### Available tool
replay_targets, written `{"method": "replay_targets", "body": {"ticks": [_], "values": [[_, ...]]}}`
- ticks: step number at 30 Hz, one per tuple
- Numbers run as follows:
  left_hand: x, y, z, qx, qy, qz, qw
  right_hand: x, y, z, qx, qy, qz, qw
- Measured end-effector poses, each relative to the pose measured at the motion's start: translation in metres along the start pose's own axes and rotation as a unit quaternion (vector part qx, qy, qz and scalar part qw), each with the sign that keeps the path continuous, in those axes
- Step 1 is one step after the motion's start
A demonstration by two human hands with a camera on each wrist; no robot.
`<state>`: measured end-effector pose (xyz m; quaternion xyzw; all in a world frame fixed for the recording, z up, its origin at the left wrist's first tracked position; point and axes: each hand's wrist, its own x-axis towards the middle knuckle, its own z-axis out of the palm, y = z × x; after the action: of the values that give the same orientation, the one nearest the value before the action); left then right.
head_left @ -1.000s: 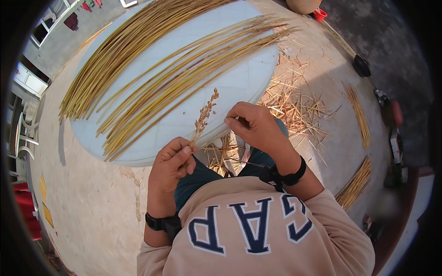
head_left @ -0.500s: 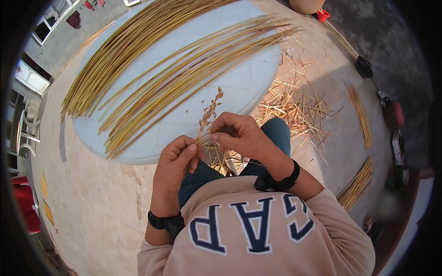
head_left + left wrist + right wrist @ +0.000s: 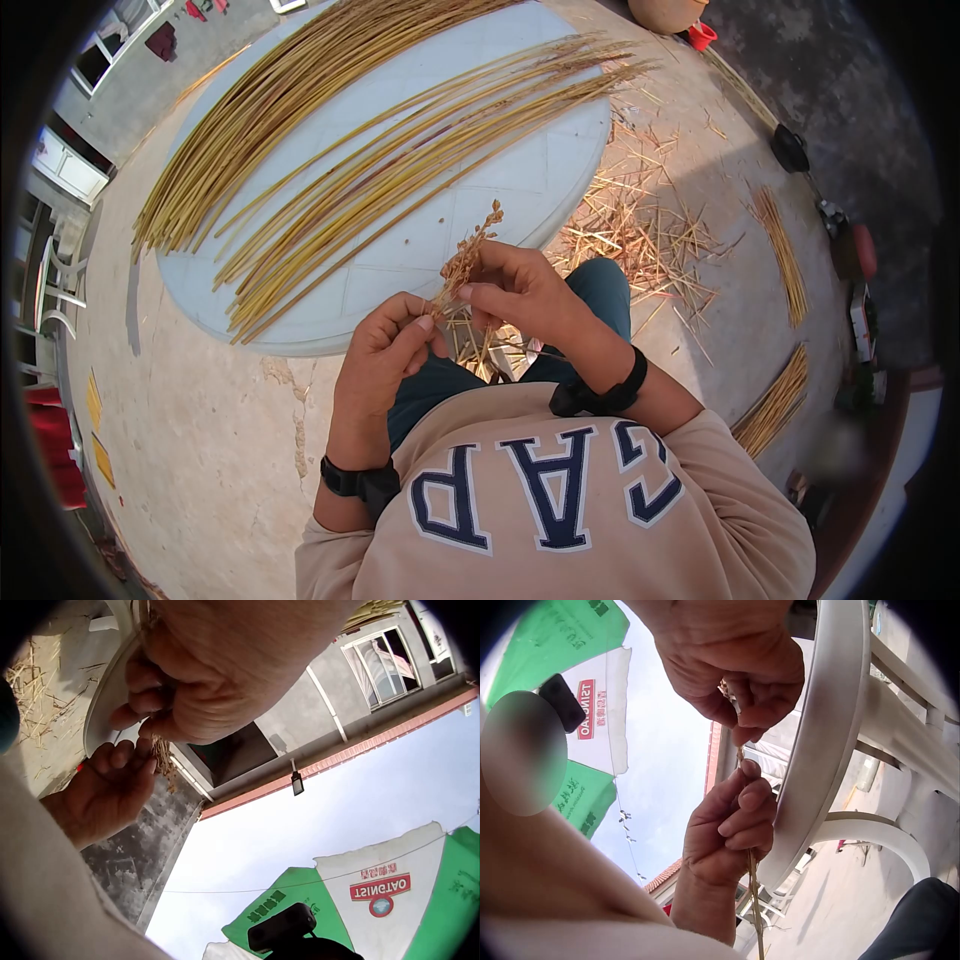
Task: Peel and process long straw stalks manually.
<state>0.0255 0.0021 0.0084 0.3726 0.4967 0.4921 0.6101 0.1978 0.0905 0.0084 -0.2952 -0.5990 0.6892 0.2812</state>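
Left hand (image 3: 385,345) pinching a dry seeded stalk (image 3: 468,255) from below, right hand (image 3: 520,290) just beside it grasping the seed head, both over the white surface's (image 3: 540,180) near edge, long reeds (image 3: 370,170) beyond.

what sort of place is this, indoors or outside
Most likely an outdoor yard used for working straw: open sky and a green-and-white parasol overhead, a round white table spread with long yellow stalks, and concrete ground littered with straw scraps. The left hand and right hand pinch a seeded stalk.
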Motion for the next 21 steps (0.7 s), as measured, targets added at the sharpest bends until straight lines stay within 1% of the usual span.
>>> {"method": "replay_targets", "body": {"ticks": [5, 7, 9, 12, 17, 20, 21], "values": [[0.0, -0.001, 0.002, 0.013, 0.011, -0.003, 1.0, -0.001, 0.001, 0.001, 0.006, -0.015, 0.006, 1.0], [0.002, -0.006, 0.002, 0.013, 0.022, 0.018, 1.0, -0.001, -0.001, 0.002, 0.005, -0.015, 0.004, 1.0], [0.002, -0.005, 0.001, 0.019, 0.016, 0.013, 1.0, -0.002, -0.005, 0.004, -0.005, 0.003, -0.004, 1.0], [0.003, -0.003, 0.001, 0.025, 0.005, 0.0, 1.0, -0.002, -0.003, 0.002, 0.004, -0.002, -0.019, 1.0], [0.002, -0.001, 0.004, 0.009, 0.005, -0.001, 1.0, -0.002, 0.002, 0.001, 0.013, -0.003, -0.011, 1.0], [0.001, 0.0, 0.007, 0.016, 0.027, 0.009, 0.999, -0.002, 0.005, 0.001, 0.011, -0.009, -0.008, 1.0], [0.001, 0.001, 0.008, 0.03, 0.051, 0.007, 0.998, -0.003, 0.005, 0.002, 0.004, -0.009, -0.004, 1.0]]}}
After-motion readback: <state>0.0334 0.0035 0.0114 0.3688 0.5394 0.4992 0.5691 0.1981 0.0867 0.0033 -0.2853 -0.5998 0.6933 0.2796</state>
